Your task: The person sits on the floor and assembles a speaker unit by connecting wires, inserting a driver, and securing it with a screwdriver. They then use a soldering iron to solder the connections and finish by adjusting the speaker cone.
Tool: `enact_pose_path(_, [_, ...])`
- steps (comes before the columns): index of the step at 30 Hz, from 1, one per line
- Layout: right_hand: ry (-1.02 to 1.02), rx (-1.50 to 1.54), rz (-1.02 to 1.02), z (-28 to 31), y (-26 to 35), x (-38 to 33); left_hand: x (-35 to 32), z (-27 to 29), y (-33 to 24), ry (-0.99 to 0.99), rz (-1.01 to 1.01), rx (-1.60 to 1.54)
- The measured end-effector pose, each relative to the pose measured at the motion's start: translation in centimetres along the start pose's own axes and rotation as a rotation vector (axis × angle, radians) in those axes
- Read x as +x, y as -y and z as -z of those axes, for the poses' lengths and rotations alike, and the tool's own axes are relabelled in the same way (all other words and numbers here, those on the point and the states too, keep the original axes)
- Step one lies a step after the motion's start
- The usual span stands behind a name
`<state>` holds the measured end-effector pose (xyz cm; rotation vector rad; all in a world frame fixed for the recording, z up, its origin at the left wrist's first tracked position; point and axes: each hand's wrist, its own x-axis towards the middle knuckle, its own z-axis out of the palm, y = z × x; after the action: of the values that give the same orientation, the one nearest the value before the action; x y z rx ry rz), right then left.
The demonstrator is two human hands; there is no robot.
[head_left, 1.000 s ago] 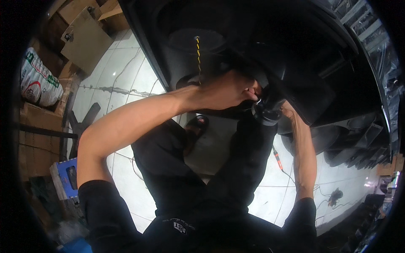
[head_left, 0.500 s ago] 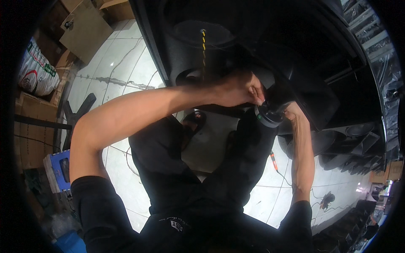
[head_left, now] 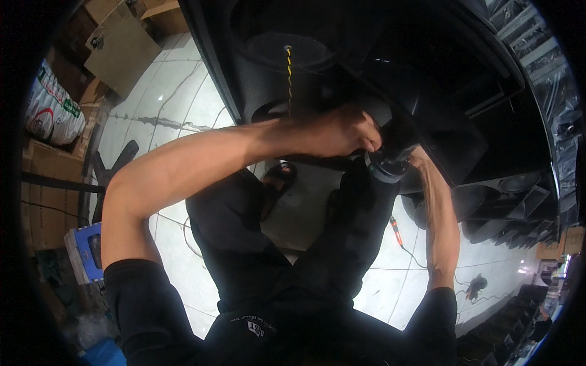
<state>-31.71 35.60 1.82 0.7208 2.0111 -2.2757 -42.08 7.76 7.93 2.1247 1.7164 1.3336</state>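
Observation:
A round black horn driver (head_left: 386,169) with a grey rim is at the narrow end of a flared black horn (head_left: 455,143), above my right thigh. My right hand (head_left: 417,157) reaches in from the right and grips the driver, its fingertips partly hidden behind the horn. At the driver's near-left edge my left hand (head_left: 360,135) is closed, thumb and fingers pinched together; what lies between them is too small or hidden to name. A twisted yellow-and-black wire (head_left: 289,70) hangs from a hole in a large black speaker cabinet (head_left: 244,82) in front of me.
An orange-handled tool (head_left: 396,230) with a cord lies on the tiled floor (head_left: 381,287) to the right. Several black speaker cones (head_left: 482,207) line the far right. Cardboard boxes (head_left: 52,201), a white sack (head_left: 56,110) and a blue box (head_left: 91,247) stand at the left.
The driver and both hands have shifted very slightly left, and the driver has tilted a little. My right forearm has swung slightly outward. Both hands stay at the driver.

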Motion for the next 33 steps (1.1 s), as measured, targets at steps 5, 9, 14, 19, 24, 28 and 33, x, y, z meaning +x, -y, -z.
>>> enact_pose_path(5, [0.002,0.000,0.000,0.0,0.1,0.0,0.3,0.1,0.0,0.025,-0.058,0.028])
enact_pose_path(9, [0.010,-0.003,-0.005,-0.3,0.1,0.4,0.3,0.6,0.0,0.025,-0.150,0.062])
enact_pose_path(14, [0.008,-0.003,-0.001,-0.2,0.3,0.2,0.8,1.2,0.4,0.087,-0.169,0.026])
enact_pose_path(19, [0.026,0.018,0.006,-0.6,-0.1,0.3,0.9,1.4,-0.1,0.128,-0.135,-0.006])
enact_pose_path(24, [0.003,0.007,0.010,-0.2,0.3,-0.1,1.3,1.8,-0.6,0.270,-0.253,0.323])
enact_pose_path(28, [0.006,0.007,0.015,-0.2,0.3,-0.5,1.1,1.2,0.1,0.294,-0.330,0.447])
enact_pose_path(33, [0.020,-0.004,-0.001,-0.6,0.3,-0.8,0.7,1.0,0.9,0.216,-0.452,0.509])
